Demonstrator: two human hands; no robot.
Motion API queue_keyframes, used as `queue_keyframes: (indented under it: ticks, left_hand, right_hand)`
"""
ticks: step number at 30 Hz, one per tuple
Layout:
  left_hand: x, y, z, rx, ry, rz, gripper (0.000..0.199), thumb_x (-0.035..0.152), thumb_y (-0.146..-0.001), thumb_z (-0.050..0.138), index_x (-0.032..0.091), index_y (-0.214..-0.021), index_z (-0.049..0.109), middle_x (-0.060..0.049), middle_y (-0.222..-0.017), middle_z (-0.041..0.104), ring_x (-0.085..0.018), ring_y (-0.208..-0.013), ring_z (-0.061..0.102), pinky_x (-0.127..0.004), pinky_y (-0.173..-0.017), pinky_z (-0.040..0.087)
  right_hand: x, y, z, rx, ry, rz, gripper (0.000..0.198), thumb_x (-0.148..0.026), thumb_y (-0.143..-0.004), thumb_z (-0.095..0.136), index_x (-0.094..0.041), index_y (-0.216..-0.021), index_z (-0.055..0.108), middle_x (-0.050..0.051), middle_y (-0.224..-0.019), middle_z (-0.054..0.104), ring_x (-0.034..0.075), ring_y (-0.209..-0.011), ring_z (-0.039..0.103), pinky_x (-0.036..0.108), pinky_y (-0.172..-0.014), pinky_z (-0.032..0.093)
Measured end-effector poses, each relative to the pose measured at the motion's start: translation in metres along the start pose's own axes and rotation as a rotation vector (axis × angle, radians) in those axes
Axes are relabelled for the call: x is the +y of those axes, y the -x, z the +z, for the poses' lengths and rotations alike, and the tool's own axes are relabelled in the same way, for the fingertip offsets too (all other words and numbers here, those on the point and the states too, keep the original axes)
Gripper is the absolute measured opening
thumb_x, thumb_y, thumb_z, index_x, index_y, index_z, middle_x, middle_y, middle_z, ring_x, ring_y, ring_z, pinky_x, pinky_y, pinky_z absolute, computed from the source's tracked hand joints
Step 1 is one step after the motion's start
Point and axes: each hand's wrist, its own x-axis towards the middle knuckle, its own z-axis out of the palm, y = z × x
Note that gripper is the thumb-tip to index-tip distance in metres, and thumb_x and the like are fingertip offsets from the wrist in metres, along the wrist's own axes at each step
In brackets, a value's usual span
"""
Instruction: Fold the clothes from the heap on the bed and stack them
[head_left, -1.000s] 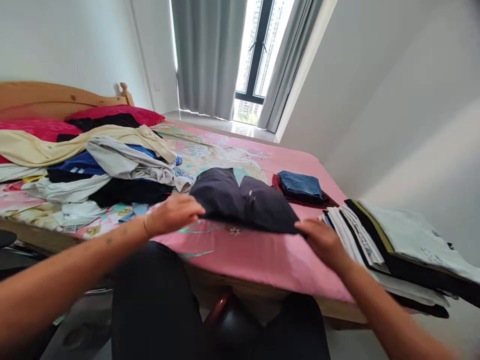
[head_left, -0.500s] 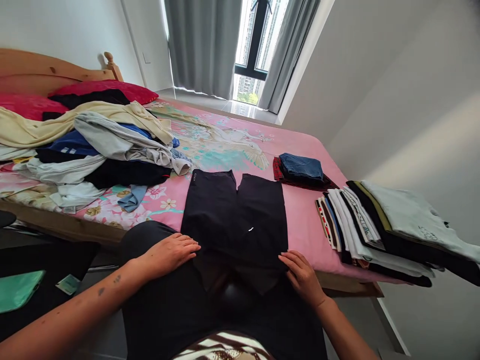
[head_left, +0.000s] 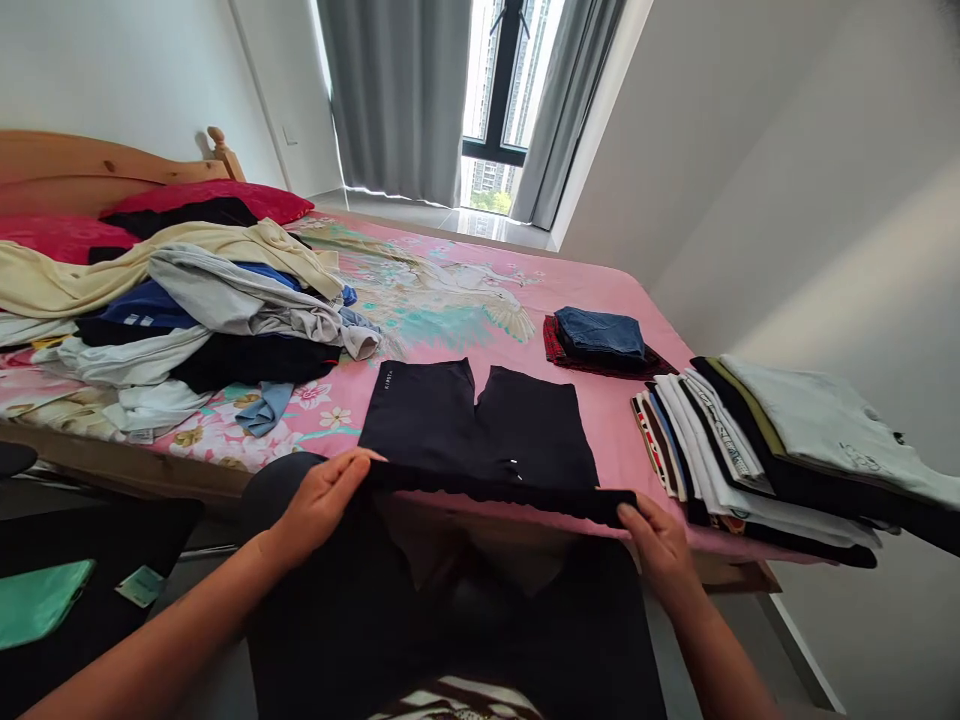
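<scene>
Black shorts lie on the pink bed sheet in front of me, legs pointing away, with small white lettering on the left leg. Their waistband is raised off the bed edge and stretched between my hands. My left hand pinches its left end, fingers closed. At the right end, my right hand grips the waistband with the thumb on top. Two small white drawstring ends show near the middle of the waist.
A loose heap of clothes covers the bed's left side. Folded jeans rest on a red plaid garment behind the shorts' right side. Folded shirts are stacked at the right edge. A green pouch-like item lies low at left.
Both hands have closed on the waistband and lifted it, pulling it taut. Half a second ago they lay flatter at the shorts' sides. My right hand has moved outward to the right.
</scene>
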Motion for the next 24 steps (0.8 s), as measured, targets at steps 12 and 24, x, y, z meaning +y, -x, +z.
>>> queue_keyframes:
  ticks: [12,24]
  left_hand:
    - [0.02,-0.096,0.056,0.091,0.331,-0.449,0.036,0.05,-0.076,0.059,0.016,-0.065,0.06,0.0,-0.052,0.058,-0.015,-0.051,0.057,-0.025,-0.052,0.046]
    - [0.004,-0.016,0.135,0.185,0.04,-0.135,0.046,0.045,-0.092,0.037,0.017,-0.119,0.061,-0.008,-0.122,0.063,-0.021,-0.115,0.056,-0.035,-0.101,0.043]
  right_hand:
    - [-0.017,-0.114,0.066,0.135,-0.062,0.224,0.046,-0.059,-0.074,0.056,-0.014,-0.063,0.059,0.0,-0.055,0.054,0.012,-0.054,0.047,0.022,-0.051,0.035]
    - [-0.027,-0.032,0.171,0.102,0.213,-0.18,0.035,-0.031,-0.092,0.045,-0.017,-0.12,0.06,0.008,-0.115,0.064,0.018,-0.106,0.061,0.031,-0.095,0.046]
